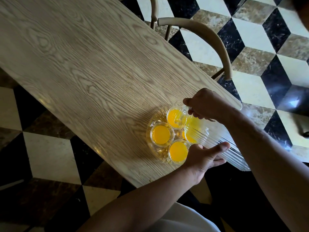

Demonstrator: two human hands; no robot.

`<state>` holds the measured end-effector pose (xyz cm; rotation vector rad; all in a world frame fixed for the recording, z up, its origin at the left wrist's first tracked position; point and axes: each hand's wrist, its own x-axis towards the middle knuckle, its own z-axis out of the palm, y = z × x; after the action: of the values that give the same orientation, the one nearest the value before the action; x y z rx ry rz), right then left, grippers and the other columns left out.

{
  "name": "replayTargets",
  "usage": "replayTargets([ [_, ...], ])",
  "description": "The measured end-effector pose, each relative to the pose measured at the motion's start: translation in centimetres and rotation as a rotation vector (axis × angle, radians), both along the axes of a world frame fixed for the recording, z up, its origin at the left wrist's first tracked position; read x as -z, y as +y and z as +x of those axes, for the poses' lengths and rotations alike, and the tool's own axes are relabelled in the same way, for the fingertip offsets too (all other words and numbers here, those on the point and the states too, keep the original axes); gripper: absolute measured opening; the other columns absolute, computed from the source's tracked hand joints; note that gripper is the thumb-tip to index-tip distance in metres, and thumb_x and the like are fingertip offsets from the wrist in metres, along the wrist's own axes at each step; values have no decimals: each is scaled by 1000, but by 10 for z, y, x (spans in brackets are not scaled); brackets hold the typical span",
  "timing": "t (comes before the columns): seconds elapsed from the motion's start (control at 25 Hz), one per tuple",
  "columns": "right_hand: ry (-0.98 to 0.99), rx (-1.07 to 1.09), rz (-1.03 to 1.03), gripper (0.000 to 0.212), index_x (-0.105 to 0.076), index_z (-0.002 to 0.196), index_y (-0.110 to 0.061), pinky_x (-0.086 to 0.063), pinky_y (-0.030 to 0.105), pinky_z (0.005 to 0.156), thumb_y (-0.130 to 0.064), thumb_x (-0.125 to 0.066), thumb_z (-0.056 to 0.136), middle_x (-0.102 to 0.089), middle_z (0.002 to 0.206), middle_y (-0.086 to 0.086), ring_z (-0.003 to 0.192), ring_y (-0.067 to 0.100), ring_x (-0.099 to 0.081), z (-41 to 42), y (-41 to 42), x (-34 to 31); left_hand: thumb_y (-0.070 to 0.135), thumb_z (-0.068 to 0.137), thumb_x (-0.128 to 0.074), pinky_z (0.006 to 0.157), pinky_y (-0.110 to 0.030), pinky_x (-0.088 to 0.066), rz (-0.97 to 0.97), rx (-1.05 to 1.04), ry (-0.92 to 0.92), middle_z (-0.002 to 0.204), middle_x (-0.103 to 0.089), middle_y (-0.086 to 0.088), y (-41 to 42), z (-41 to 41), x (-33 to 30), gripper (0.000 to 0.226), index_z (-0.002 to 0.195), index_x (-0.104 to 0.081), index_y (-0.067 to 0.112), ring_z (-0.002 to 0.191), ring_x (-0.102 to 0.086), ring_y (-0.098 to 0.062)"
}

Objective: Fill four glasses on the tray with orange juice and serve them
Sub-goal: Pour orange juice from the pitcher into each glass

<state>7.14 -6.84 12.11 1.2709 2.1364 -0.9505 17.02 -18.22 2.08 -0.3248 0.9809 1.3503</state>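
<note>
The right hand (206,104) is gripping the handle of a ribbed glass jug (217,141), tipping it over the glass tray (154,119) at the table's (83,64) near corner. The left hand (204,156), fingers straight, is supporting the jug's side. Three glasses (161,134) are sitting full of orange juice, the fourth half hidden under the spout.
</note>
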Motion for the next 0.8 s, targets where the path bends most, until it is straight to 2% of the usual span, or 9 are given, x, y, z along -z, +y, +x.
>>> replayTargets([
  [0.16,-28,-31,26,43,-69,61,-10,-40,21,46,-35,-60,95,-69,59,5,50,21,-58,-7,-3,2,40,50,-95,86,-39,-66,19,-13,-38,92,-74,-15,1,-4,-5,63,90,-68,0,88,-76,-26],
  [0.28,-35,-45,30,41,-68,63,-9,-34,12,35,-31,-60,96,-61,42,-4,32,8,-51,-12,-7,2,40,49,-94,96,-46,-62,55,-22,-63,91,-76,-14,0,-7,-7,59,88,-72,2,93,-75,-29],
  [0.36,-34,-59,33,40,-69,64,-8,-28,10,29,-29,-59,96,-57,38,-6,25,3,-45,-15,-9,1,40,47,-94,99,-48,-61,78,-40,-76,84,-77,-10,0,-7,-9,57,85,-72,5,87,-76,-26],
  [0.48,-23,-74,28,39,-68,63,-8,-27,10,27,-27,-59,96,-60,43,-5,24,2,-44,-19,-11,0,48,30,-106,92,-43,-64,124,-69,-87,80,-78,-8,1,-9,-10,75,83,-73,8,81,-77,-23],
  [0.56,-28,-89,41,41,-67,61,-9,-26,10,27,-28,-58,96,-58,39,-5,23,2,-44,-20,-11,-2,56,19,-104,85,-38,-66,137,-78,-86,80,-78,-7,2,-9,-11,85,82,-74,8,81,-77,-23],
  [0.72,-34,-109,50,41,-66,62,-10,-27,11,26,-27,-57,98,-55,34,-9,23,1,-45,-19,-9,-4,55,21,-104,88,-39,-65,143,-64,-83,84,-78,-9,4,-8,-11,91,91,-72,7,83,-77,-24],
  [0.8,-24,-111,52,40,-66,62,-10,-29,11,27,-26,-58,97,-57,36,-8,25,1,-46,-18,-8,-5,48,33,-105,93,-43,-64,127,-49,-60,86,-78,-10,4,-8,-10,82,93,-71,5,85,-77,-25],
])
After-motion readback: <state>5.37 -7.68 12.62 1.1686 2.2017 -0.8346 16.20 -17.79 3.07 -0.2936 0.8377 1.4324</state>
